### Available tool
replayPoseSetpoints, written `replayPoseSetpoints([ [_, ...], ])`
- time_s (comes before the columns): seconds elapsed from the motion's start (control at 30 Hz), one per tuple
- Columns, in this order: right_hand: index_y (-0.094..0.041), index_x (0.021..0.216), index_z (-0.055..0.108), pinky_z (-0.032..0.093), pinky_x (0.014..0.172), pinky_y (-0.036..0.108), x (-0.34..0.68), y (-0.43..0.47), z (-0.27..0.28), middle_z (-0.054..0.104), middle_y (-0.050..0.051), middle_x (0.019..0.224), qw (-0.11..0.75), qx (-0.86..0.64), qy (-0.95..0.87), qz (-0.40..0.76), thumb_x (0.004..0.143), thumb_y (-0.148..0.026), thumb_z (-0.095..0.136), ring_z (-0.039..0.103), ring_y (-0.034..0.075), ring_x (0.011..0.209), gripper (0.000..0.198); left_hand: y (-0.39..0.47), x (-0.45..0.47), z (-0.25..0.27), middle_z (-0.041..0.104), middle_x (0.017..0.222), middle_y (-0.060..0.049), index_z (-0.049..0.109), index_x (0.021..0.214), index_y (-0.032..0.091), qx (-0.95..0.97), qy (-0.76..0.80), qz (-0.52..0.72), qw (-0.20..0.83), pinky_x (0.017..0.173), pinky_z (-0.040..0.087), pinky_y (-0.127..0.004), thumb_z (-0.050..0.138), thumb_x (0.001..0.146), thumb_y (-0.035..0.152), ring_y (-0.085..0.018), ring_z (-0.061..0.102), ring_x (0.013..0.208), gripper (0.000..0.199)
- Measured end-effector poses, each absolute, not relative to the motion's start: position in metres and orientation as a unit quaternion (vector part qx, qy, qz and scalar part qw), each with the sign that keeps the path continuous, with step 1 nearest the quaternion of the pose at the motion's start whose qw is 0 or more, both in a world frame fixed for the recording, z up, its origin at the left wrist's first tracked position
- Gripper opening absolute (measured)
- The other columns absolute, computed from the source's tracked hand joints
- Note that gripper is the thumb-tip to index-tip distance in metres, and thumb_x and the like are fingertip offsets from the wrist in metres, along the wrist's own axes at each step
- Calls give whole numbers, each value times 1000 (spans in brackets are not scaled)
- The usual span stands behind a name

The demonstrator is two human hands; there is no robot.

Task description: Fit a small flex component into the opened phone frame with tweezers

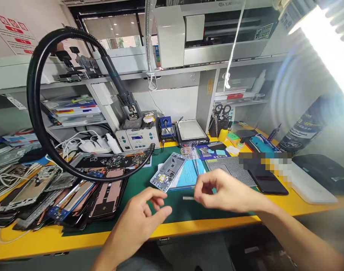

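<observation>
My right hand (pixel 217 190) is closed in a pinch above the green mat. A short, flat, pale grey strip (pixel 188 198) sticks out to the left from its fingertips; its exact kind is unclear. My left hand (pixel 143 212) hovers over the mat's front edge with thumb and fingers apart, holding nothing. Beyond both hands, a silver phone frame (pixel 169 172) lies tilted, partly on a blue and white booklet (pixel 186 176). Metal tweezers (pixel 195 161) rest on the booklet, their lower end close behind my right hand.
At left lie piled phone parts (pixel 107 195). A black hot-air hose (pixel 33 94) loops above them from the rework station (pixel 136 137). A perforated grey pad (pixel 231 169) and a dark phone (pixel 269 178) lie to the right. A bright lamp (pixel 327 45) hangs upper right.
</observation>
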State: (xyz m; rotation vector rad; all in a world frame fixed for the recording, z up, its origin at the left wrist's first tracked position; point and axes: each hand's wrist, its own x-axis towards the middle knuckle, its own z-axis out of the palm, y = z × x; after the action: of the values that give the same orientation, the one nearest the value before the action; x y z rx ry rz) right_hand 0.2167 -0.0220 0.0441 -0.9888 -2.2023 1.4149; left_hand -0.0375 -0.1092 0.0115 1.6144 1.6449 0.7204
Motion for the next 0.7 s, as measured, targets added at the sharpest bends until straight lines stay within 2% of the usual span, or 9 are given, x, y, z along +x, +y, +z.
replayPoseSetpoints([
  [0.07,-15,79,70,47,56,21,217,-1,52,69,-1,71,200,-343,-788,470,84,-14,62,60,11,62,10,-95,-37,0,62,126,-13,58,128,19,611,688,307,242,93,49,-48,66,86,45,-31,60,106,50],
  [0.13,-15,80,69,50,59,23,215,18,56,68,-2,73,217,-333,-809,434,90,-17,64,62,12,64,12,-82,-36,-13,57,137,-15,55,134,17,616,704,311,171,110,37,-55,72,80,40,-38,47,130,61],
  [0.23,-14,88,70,57,72,32,208,37,51,71,0,85,239,-318,-840,369,96,-29,68,68,15,76,17,-71,-33,-28,63,131,-14,56,134,18,627,704,306,132,107,42,-55,70,82,39,-37,53,127,57],
  [0.33,-15,97,70,59,84,39,201,47,37,73,3,98,274,-300,-857,318,99,-34,66,71,19,90,19,-69,-32,-33,67,128,-12,56,134,21,634,700,311,108,102,48,-52,68,85,36,-34,58,122,53],
  [0.57,-16,100,71,53,101,49,202,58,9,73,7,115,376,-287,-831,292,99,-33,66,67,24,112,17,-72,-34,-36,59,144,-15,43,150,18,649,679,343,28,111,44,-54,65,88,33,-34,53,133,68],
  [0.7,-16,102,72,47,108,53,203,62,5,70,8,124,398,-316,-800,320,98,-32,68,62,27,123,17,-70,-40,-36,57,149,-11,41,153,23,662,655,362,36,112,46,-47,66,89,34,-30,55,135,71],
])
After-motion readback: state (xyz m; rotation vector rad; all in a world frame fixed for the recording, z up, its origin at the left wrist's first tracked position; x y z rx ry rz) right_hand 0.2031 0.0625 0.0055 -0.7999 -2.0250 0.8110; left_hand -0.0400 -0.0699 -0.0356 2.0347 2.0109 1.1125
